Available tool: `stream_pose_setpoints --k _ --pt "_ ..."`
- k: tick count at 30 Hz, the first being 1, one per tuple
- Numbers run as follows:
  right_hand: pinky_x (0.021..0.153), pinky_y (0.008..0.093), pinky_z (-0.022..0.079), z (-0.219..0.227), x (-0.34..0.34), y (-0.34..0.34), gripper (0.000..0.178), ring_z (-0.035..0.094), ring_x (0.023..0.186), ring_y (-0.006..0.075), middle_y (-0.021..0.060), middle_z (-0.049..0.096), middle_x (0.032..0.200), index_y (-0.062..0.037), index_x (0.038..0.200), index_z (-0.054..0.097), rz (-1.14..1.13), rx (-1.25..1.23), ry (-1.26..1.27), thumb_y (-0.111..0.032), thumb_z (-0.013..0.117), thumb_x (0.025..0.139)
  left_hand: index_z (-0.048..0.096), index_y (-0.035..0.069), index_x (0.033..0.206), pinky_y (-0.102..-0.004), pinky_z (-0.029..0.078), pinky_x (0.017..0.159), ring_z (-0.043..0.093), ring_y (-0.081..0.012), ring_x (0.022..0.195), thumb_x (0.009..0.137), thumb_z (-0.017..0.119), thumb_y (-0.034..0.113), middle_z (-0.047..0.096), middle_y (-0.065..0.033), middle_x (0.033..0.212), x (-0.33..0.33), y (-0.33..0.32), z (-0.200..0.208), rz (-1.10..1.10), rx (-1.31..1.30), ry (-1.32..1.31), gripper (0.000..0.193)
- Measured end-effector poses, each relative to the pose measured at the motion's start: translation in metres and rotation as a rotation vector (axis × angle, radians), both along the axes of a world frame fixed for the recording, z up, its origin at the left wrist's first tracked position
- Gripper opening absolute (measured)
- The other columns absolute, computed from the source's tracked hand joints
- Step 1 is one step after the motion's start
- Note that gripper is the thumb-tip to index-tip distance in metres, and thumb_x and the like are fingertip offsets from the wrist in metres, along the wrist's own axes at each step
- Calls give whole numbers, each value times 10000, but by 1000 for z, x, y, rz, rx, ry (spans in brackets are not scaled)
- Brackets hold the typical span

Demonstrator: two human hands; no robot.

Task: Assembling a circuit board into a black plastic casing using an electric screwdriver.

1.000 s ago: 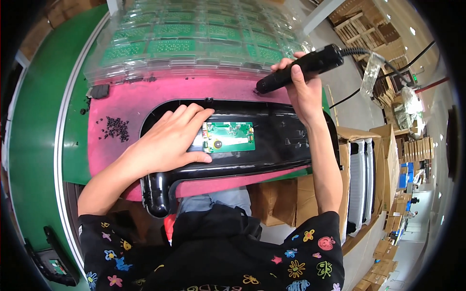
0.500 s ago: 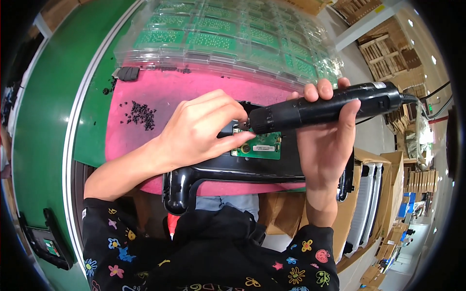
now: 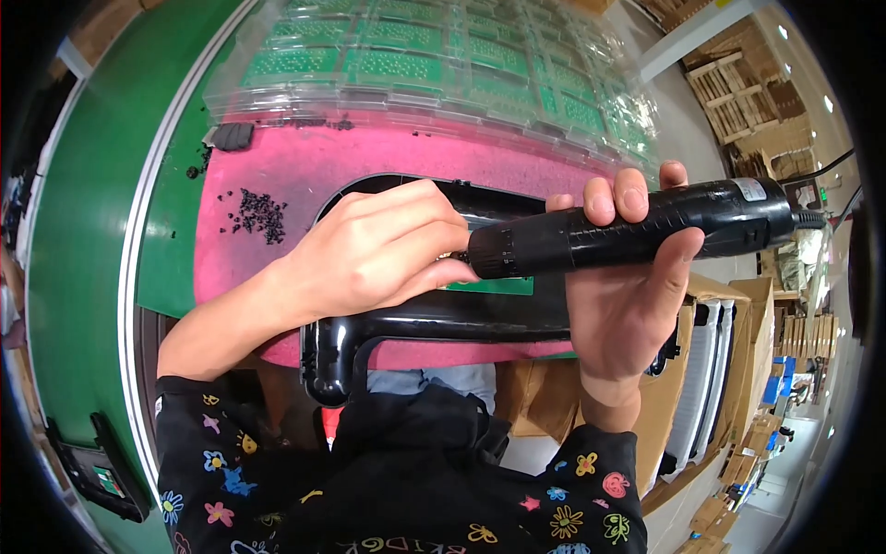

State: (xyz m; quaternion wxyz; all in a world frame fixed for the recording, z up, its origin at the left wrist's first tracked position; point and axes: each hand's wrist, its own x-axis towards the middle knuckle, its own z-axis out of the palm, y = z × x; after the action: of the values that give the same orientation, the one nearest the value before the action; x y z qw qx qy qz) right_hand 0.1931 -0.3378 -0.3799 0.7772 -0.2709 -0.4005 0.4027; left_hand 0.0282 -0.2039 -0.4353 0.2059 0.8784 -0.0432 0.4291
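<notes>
My right hand (image 3: 620,305) is wrapped round a black electric screwdriver (image 3: 637,226), held nearly level with its nose pointing left. My left hand (image 3: 374,245) pinches its thumb and fingertips together right at that nose; the small dark bit between them looks like a black screw (image 3: 459,256). Both hands are above a glossy black plastic housing (image 3: 443,323) with a rounded, bent frame. In it lies a green circuit board (image 3: 503,285), mostly covered by the screwdriver and my left hand. The screwdriver's bit and the tip's contact point are hidden.
A pink mat (image 3: 277,166) lies under the housing, with a pile of small black screws (image 3: 257,217) at left and a dark grey block (image 3: 233,138) behind. Clear trays (image 3: 415,69) of green boards stand at the back. Another black housing (image 3: 101,471) lies lower left. Cardboard boxes (image 3: 544,397) stand at right.
The screwdriver and my right hand have shifted slightly right and down. My left fingers are now closer to its nose, and more of the board is covered.
</notes>
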Motion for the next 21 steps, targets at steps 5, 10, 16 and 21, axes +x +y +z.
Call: stream_pose_setpoints --k 5,10,16,21 --pt "900 426 452 2 1 0 532 532 836 183 34 527 917 -146 1351 344 5 42 0 -387 625 968 629 -26 879 -344 525 554 630 -261 714 731 776 32 621 -106 797 -1 -3 0 -15 0 -43 217" --pt "664 356 419 13 0 -16 504 494 607 153 22 499 702 -149 1180 393 9 -17 -181 -153 738 811 604 -73 906 -346 534 620 651 -278 712 802 725 -49 645 -153 797 -7 5 10 9 -185 -170 162" --pt "790 364 383 19 12 -19 316 540 693 138 -19 546 766 -177 1161 415 17 276 -171 -192 638 939 610 -65 946 -344 533 591 646 -274 680 769 741 -73 665 -141 806 -2 -3 0 -228 -271 50 220" --pt "775 306 360 27 -1 -22 255 508 629 84 -52 523 684 -124 1056 454 -25 344 -85 -136 651 894 618 -26 949 -382 510 582 609 -277 669 809 731 4 632 -115 782 2 -4 -4 -210 -278 46 182"
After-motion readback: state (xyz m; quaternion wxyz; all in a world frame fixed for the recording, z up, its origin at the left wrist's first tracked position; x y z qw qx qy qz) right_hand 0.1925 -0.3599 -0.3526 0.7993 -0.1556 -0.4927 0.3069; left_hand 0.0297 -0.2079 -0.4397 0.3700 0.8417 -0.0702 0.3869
